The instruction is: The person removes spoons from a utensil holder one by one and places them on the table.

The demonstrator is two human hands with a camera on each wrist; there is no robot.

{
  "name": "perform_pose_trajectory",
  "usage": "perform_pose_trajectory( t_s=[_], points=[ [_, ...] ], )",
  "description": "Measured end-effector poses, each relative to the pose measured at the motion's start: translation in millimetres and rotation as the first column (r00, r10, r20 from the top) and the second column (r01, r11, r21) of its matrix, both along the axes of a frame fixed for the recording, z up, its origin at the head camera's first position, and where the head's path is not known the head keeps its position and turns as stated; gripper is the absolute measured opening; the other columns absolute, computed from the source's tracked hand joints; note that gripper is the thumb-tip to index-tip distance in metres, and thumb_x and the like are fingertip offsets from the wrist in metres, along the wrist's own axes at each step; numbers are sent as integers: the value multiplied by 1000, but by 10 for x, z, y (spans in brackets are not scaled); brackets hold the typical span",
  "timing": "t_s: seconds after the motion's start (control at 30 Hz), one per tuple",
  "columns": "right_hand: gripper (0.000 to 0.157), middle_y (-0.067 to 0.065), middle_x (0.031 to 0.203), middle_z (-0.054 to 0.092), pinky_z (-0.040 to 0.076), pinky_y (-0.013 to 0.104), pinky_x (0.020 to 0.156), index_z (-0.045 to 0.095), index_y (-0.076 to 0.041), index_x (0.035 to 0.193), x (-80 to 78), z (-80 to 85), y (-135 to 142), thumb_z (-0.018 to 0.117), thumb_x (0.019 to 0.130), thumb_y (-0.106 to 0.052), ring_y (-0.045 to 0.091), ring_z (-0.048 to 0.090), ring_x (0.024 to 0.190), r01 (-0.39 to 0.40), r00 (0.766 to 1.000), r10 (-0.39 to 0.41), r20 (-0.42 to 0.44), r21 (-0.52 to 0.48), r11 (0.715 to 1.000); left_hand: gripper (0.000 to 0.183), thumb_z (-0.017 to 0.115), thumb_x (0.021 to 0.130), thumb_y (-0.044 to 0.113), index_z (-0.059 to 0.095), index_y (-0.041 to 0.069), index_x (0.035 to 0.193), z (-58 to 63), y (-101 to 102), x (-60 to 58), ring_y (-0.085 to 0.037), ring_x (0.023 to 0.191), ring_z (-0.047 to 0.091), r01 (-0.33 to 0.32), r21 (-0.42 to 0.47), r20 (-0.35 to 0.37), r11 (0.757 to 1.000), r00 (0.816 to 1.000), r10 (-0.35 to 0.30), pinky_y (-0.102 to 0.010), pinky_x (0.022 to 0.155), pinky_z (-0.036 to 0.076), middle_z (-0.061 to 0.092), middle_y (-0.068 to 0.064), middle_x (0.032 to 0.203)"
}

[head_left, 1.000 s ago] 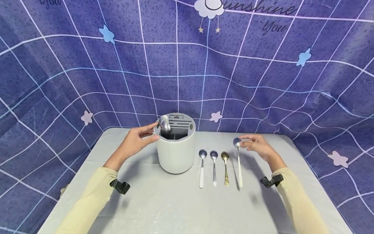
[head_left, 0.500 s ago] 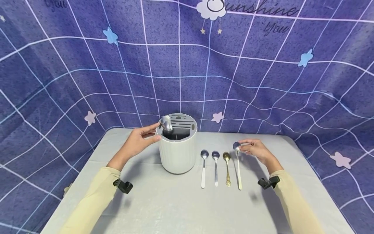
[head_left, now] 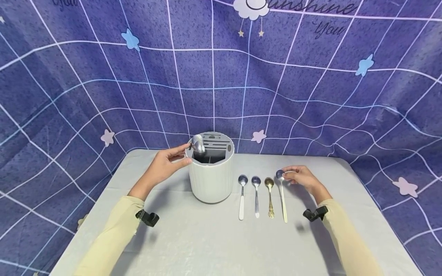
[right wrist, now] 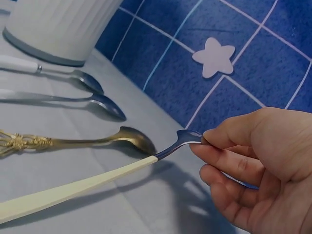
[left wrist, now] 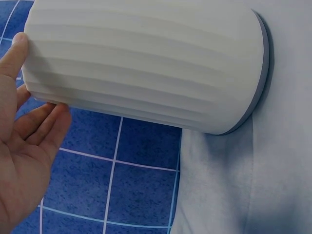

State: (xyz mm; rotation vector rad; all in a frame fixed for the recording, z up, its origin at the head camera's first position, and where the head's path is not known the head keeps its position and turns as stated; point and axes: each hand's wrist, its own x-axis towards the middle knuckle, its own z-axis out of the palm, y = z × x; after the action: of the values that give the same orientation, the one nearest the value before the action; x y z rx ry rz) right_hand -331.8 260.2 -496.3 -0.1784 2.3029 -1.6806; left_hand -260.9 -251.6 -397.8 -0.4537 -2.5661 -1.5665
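My left hand (head_left: 167, 165) rests against the left side of a white ribbed utensil holder (head_left: 211, 186), its thumb and fingers extended along the rim. A metal ladle (head_left: 197, 144) stands in the holder's front compartment, bowl up, beside my index finger. My right hand (head_left: 303, 178) pinches the bowl tip of a spoon (right wrist: 87, 187) with a long cream handle. Its bowl end is raised, and the handle slopes down toward the table. Left of it lie a gold spoon with an ornate handle (head_left: 269, 191), a silver spoon (head_left: 256, 191) and a white-handled spoon (head_left: 242, 191).
A grey cloth covers the table (head_left: 214, 241). Behind it hangs a purple-blue curtain (head_left: 228, 103) with a grid and stars. The holder's top has slots (head_left: 215, 143) at the back. Each wrist wears a black camera, the left one (head_left: 147, 217) and the right one (head_left: 315, 214).
My right hand has lowered the cream-handled spoon closer to the table, at the right of the row. The left hand stays at the holder. The head view has shifted slightly.
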Motion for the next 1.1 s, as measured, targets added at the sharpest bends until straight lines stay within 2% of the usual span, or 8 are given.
perform_pose_trajectory(
  t_s=[0.13, 0.33, 0.37, 0.57, 0.6, 0.83, 1.1],
  points=[
    [48, -5, 85, 72, 61, 23, 73, 52, 20, 134, -12, -62, -6, 67, 96, -4, 7, 68, 80, 5, 1000, -5, 21, -7, 1000, 59, 77, 94, 28, 56, 16, 148, 39, 26, 27, -38, 132, 56, -10, -2, 15, 1000, 1000, 10, -46, 108, 51, 54, -13, 149],
    [49, -2, 87, 73, 62, 22, 74, 49, 20, 136, 1, -104, -12, 67, 97, -6, 7, 69, 80, 10, 998, -9, 67, -21, 1000, 59, 76, 96, 22, 54, 7, 148, 228, 110, 164, -39, 132, 57, -4, -10, 25, 1000, 1000, 4, -47, 108, 51, 53, -17, 149],
    [49, 0, 88, 74, 62, 23, 74, 48, 21, 136, 20, -75, -22, 66, 98, -5, 8, 70, 80, 6, 997, -4, 75, -22, 1000, 59, 76, 95, 23, 54, 8, 148, 213, 102, 156, -38, 131, 57, -2, -12, 21, 1000, 1000, 3, -45, 108, 51, 54, -16, 150],
    [48, 2, 89, 75, 60, 22, 69, 50, 19, 135, 3, -140, 1, 66, 98, -7, 9, 71, 80, 6, 996, -6, 88, -2, 1000, 59, 79, 92, 33, 58, 20, 146, 10, 5, 0, -31, 129, 60, 2, 2, -9, 1000, 1000, -2, -38, 105, 54, 55, -3, 149],
    [48, 1, 88, 75, 60, 21, 67, 50, 18, 135, -12, -182, 14, 66, 98, -8, 9, 71, 78, 8, 996, -8, 89, -1, 1000, 58, 79, 93, 33, 59, 20, 146, 12, 8, -4, -30, 129, 60, 0, 1, -5, 1000, 1000, 0, -38, 105, 54, 55, -2, 149],
    [48, 2, 84, 74, 60, 21, 61, 49, 21, 135, 20, -186, 0, 65, 100, -8, 9, 70, 73, -9, 993, 14, 115, -39, 999, 59, 77, 94, 19, 55, 9, 148, 18, 21, -22, -37, 131, 57, -3, -1, 13, 1000, 1000, 3, -47, 107, 51, 53, -11, 151],
    [44, 2, 87, 75, 57, 19, 57, 52, 16, 134, 24, -195, 76, 63, 101, -12, 7, 70, 70, 9, 991, -9, 137, 6, 1000, 58, 79, 93, 30, 59, 19, 146, -4, -1, -14, -32, 130, 60, 7, 9, -14, 1000, 1000, -7, -41, 105, 54, 57, -7, 148]
  ],
)
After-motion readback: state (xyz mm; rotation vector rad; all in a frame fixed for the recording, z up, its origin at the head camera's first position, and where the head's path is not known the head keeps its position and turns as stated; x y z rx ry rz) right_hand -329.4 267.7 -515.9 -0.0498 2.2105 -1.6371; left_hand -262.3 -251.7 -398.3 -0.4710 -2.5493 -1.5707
